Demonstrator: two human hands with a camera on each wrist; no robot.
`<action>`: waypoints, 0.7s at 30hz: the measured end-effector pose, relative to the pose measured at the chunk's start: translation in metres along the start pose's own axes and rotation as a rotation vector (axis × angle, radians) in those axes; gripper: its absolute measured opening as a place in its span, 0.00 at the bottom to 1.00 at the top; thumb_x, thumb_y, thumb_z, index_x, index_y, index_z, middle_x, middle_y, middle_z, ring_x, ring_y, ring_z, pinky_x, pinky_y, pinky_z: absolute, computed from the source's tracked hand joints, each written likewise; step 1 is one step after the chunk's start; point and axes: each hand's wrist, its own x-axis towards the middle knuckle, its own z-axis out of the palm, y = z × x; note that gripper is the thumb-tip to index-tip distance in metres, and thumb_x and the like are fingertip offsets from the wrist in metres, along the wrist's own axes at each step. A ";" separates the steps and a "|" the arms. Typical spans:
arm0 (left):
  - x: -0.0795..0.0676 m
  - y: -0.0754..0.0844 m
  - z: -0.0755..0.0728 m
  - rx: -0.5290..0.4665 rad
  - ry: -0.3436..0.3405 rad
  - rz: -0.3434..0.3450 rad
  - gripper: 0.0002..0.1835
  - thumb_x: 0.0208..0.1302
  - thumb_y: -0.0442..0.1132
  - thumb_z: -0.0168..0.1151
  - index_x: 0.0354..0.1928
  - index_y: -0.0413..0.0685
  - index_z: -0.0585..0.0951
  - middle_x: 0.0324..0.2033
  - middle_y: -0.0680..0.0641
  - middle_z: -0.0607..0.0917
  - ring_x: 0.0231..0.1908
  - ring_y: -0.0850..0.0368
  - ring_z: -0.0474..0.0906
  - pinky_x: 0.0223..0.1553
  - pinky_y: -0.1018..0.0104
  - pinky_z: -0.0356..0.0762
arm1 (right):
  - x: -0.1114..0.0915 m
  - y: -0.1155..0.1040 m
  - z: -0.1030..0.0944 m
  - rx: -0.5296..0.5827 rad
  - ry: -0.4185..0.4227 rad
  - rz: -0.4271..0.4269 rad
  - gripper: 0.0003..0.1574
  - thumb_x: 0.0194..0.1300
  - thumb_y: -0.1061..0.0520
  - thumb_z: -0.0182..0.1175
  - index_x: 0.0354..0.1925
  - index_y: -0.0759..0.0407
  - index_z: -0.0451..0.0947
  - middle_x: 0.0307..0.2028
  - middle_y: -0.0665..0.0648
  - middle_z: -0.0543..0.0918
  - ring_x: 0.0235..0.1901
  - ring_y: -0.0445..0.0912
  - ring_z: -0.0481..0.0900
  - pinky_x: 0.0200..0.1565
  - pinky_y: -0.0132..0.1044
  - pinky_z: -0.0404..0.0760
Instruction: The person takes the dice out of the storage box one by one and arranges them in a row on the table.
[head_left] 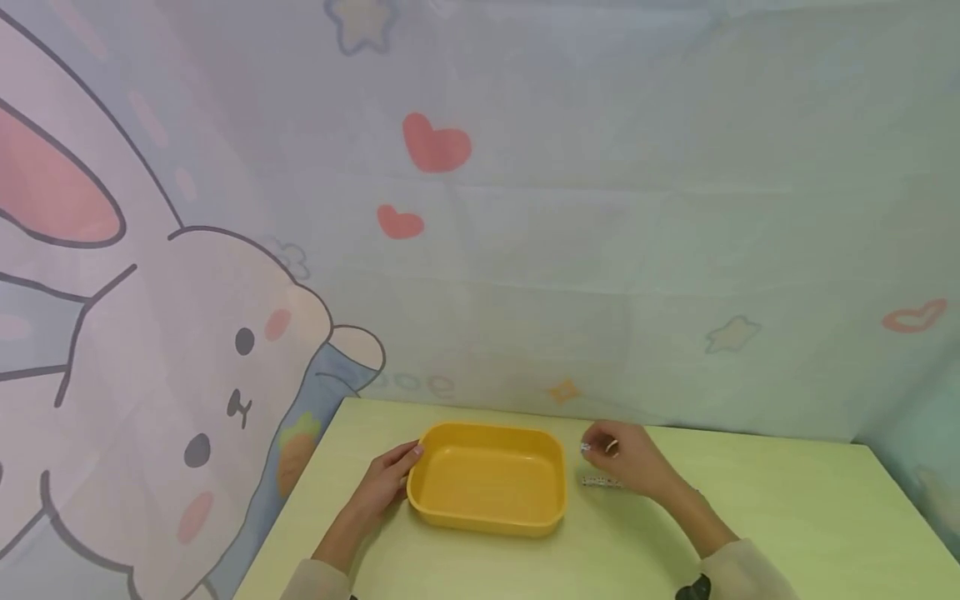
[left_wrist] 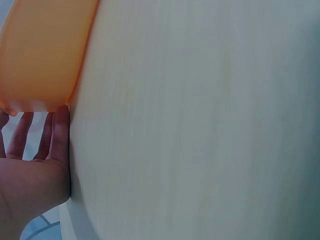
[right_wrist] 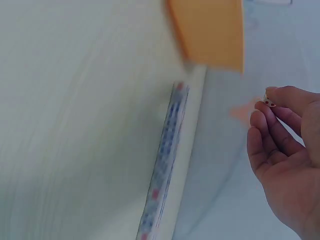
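A shallow yellow tray (head_left: 487, 492) stands on the table. My left hand (head_left: 384, 482) holds its left end, thumb at the rim and the other fingers against the outside wall, as the left wrist view shows too. To the right of the tray, my right hand (head_left: 628, 457) pinches a small white die (right_wrist: 269, 102) with dark red pips between thumb and forefinger, raised above the table. Below that hand lies a long straight row of dice (right_wrist: 162, 155) with blue and red pips, partly hidden by the hand in the head view.
The pale yellow-green table (head_left: 787, 508) reaches back to a hanging cloth (head_left: 600, 208) printed with a rabbit, hearts and stars. A dark strap (head_left: 693, 588) sits at the right wrist. The tray's inside floor shows nothing lying on it.
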 end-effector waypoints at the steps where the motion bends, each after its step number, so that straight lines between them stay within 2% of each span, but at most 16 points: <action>1: -0.001 0.000 0.000 0.000 0.001 0.001 0.35 0.77 0.55 0.64 0.74 0.37 0.74 0.66 0.36 0.80 0.58 0.46 0.83 0.52 0.58 0.87 | -0.007 0.006 -0.009 -0.009 0.010 0.024 0.01 0.72 0.61 0.69 0.42 0.57 0.86 0.35 0.46 0.85 0.37 0.41 0.82 0.39 0.35 0.85; 6: -0.002 0.001 0.001 0.001 -0.008 0.008 0.35 0.77 0.55 0.63 0.74 0.36 0.73 0.66 0.36 0.80 0.59 0.45 0.82 0.53 0.58 0.87 | -0.038 0.044 -0.049 -0.078 0.046 0.108 0.04 0.71 0.63 0.70 0.42 0.56 0.85 0.35 0.46 0.85 0.36 0.39 0.81 0.39 0.34 0.85; 10: -0.002 0.000 0.001 0.004 -0.009 0.008 0.35 0.78 0.55 0.63 0.74 0.36 0.73 0.66 0.35 0.80 0.60 0.44 0.81 0.53 0.57 0.87 | -0.059 0.070 -0.070 -0.136 0.050 0.141 0.05 0.69 0.63 0.71 0.41 0.55 0.84 0.34 0.45 0.85 0.35 0.37 0.80 0.38 0.34 0.84; 16: 0.000 -0.001 0.001 0.001 0.003 0.008 0.35 0.78 0.54 0.63 0.74 0.36 0.73 0.66 0.35 0.79 0.60 0.44 0.80 0.53 0.57 0.86 | -0.086 0.094 -0.088 -0.218 0.047 0.154 0.08 0.66 0.65 0.73 0.40 0.57 0.84 0.33 0.44 0.84 0.33 0.35 0.79 0.36 0.34 0.84; 21: 0.002 -0.001 0.000 -0.004 0.009 0.002 0.35 0.77 0.55 0.64 0.73 0.36 0.74 0.65 0.36 0.80 0.59 0.45 0.81 0.53 0.57 0.86 | -0.100 0.111 -0.092 -0.246 0.014 0.157 0.10 0.62 0.67 0.74 0.38 0.58 0.84 0.32 0.45 0.84 0.32 0.35 0.79 0.35 0.34 0.83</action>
